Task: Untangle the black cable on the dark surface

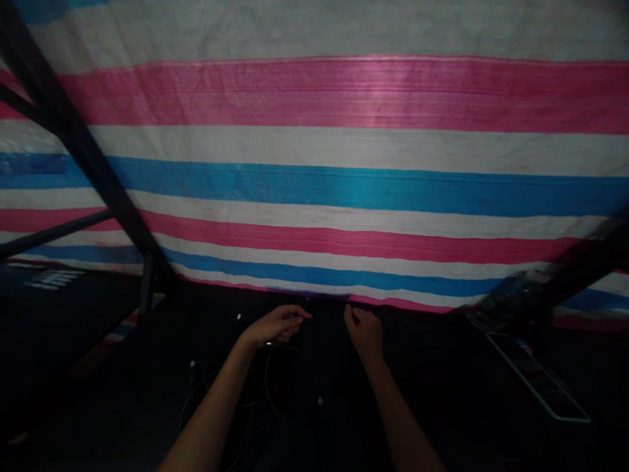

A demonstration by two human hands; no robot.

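My left hand (275, 324) and my right hand (362, 331) reach forward over a dark surface (442, 393), close together near its far edge. Both have their fingers pinched, and a thin dark cable seems stretched between them; the gloom hides just what they grip. Below my left hand lies a loop of dark cable (289, 383) with a small pale end. The hands stop just short of a striped tarp (344, 183).
The pink, white and blue tarp fills the back like a wall. Dark metal frame bars (73, 131) slant at the left. At the right lie a flat pale-rimmed tray or panel (540, 380) and a blurred dark object (511, 298).
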